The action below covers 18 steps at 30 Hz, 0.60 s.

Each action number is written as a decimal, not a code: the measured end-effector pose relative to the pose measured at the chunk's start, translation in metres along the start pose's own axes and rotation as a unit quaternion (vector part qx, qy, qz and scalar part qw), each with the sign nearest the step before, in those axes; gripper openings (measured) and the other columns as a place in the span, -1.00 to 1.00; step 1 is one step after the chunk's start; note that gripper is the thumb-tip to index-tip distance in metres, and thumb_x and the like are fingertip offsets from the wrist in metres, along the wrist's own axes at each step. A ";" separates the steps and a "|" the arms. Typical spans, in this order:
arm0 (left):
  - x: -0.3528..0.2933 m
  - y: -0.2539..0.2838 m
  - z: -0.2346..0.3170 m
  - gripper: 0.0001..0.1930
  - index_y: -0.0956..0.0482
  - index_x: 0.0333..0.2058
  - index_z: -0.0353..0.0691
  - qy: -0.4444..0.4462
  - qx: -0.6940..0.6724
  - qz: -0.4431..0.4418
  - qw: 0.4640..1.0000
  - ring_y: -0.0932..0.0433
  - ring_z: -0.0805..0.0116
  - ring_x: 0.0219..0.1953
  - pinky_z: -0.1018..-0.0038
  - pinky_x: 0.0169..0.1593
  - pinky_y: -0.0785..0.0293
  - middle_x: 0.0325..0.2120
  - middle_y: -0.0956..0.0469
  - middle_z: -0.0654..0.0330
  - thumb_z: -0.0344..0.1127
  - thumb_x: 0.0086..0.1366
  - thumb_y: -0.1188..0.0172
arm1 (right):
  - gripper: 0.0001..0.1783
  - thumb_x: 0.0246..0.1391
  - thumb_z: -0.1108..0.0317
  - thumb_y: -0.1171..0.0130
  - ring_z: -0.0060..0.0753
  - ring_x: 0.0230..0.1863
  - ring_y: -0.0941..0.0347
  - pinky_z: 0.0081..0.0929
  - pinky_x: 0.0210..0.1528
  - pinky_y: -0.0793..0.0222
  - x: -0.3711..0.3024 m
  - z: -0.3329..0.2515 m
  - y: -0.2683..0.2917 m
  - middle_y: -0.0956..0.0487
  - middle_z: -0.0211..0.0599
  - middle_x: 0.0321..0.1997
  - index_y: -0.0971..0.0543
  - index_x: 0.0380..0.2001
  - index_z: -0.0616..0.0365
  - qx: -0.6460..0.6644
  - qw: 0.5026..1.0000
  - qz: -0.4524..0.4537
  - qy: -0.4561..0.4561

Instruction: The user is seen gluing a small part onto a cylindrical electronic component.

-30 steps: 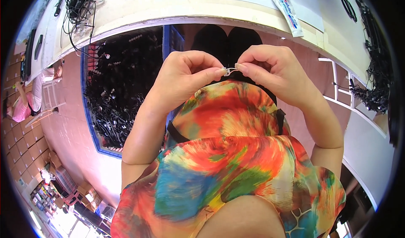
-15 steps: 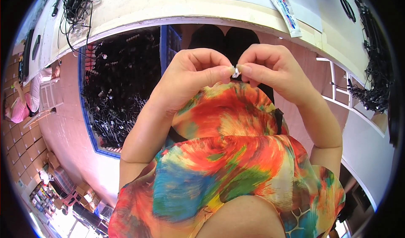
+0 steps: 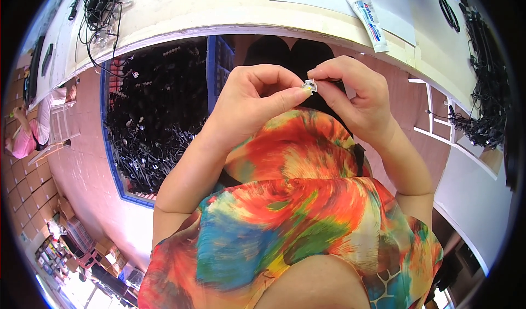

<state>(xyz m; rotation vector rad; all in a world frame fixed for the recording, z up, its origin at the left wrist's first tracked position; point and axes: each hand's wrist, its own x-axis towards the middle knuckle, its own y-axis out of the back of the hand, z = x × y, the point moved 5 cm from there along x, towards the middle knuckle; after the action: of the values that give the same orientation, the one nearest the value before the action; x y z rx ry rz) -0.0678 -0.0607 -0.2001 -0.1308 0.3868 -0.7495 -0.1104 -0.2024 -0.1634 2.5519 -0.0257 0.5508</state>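
Between my hands, in front of my lap, is a small clear-and-white plastic piece [image 3: 311, 86] with a yellowish spot. Its exact kind is too small to make out. My left hand [image 3: 249, 98] pinches its left side between thumb and forefinger. From the other side, my right hand [image 3: 359, 92] has the tips of its thumb and forefinger at the piece's upper and right edges, its other fingers curled in.
A bench [image 3: 197, 7] runs across the front, with a white-and-blue tube [image 3: 368, 21] and tangled black cables [image 3: 101, 13] on it. Below it stands a blue-rimmed crate [image 3: 113, 166] full of black cables. More cables [image 3: 479, 90] hang at the right. Another person [image 3: 27, 133] is far left.
The small piece now shows more between my fingertips. My right thumb and forefinger have spread apart somewhat, and my right hand has shifted slightly.
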 end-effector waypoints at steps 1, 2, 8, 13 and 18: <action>0.000 0.000 -0.001 -0.90 -0.55 -0.43 -0.34 -0.003 -0.013 0.002 1.000 -0.43 0.64 -0.44 0.72 -0.31 -0.34 -0.49 -0.53 0.29 -0.44 0.06 -0.20 | -0.87 -0.18 0.58 -0.16 -0.32 -0.48 -0.44 -0.57 -0.44 -0.34 0.000 0.000 0.001 -0.48 -0.26 -0.52 -0.51 -0.45 0.22 0.000 1.000 0.000 0.001; 0.001 -0.001 0.000 -0.90 -0.55 -0.43 -0.34 -0.004 -0.012 0.002 1.000 -0.43 0.64 -0.44 0.72 -0.31 -0.34 -0.49 -0.53 0.29 -0.44 0.06 -0.20 | -0.86 -0.19 0.59 -0.16 -0.32 -0.48 -0.44 -0.56 -0.44 -0.35 0.000 -0.001 0.003 -0.49 -0.26 -0.52 -0.51 -0.45 0.22 0.000 1.000 0.010 0.023; 0.005 -0.002 -0.001 -0.88 -0.54 -0.43 -0.33 -0.018 -0.036 0.022 0.999 -0.41 0.64 -0.48 0.73 -0.38 -0.30 -0.53 -0.51 0.29 -0.41 0.05 -0.21 | -0.82 -0.23 0.60 -0.18 -0.32 -0.44 -0.46 -0.50 -0.37 -0.40 -0.010 -0.006 0.005 -0.52 -0.28 -0.47 -0.53 -0.44 0.19 -0.062 0.994 0.044 0.082; 0.007 -0.003 -0.004 -0.86 -0.54 -0.43 -0.31 -0.019 -0.084 0.038 0.996 -0.33 0.67 -0.56 0.75 -0.47 -0.21 -0.59 -0.47 0.32 -0.38 0.04 -0.22 | -0.78 -0.24 0.58 -0.18 -0.34 -0.38 -0.50 -0.43 -0.29 -0.44 -0.015 -0.006 0.006 -0.56 -0.31 -0.39 -0.55 -0.40 0.15 -0.130 0.980 0.056 0.138; 0.007 -0.002 -0.002 -0.87 -0.53 -0.42 -0.32 -0.009 -0.121 0.030 0.992 -0.32 0.67 -0.56 0.76 -0.48 -0.21 -0.59 -0.46 0.31 -0.39 0.05 -0.21 | -0.77 -0.24 0.57 -0.16 -0.35 -0.37 -0.51 -0.43 -0.29 -0.44 -0.015 -0.006 0.005 -0.57 -0.30 -0.38 -0.55 -0.39 0.14 -0.123 0.980 0.044 0.148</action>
<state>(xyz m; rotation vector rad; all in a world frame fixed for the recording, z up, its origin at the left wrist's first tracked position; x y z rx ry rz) -0.0657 -0.0669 -0.2033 -0.3526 0.4623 -0.6393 -0.1268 -0.2048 -0.1620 2.2158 -0.0942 0.8979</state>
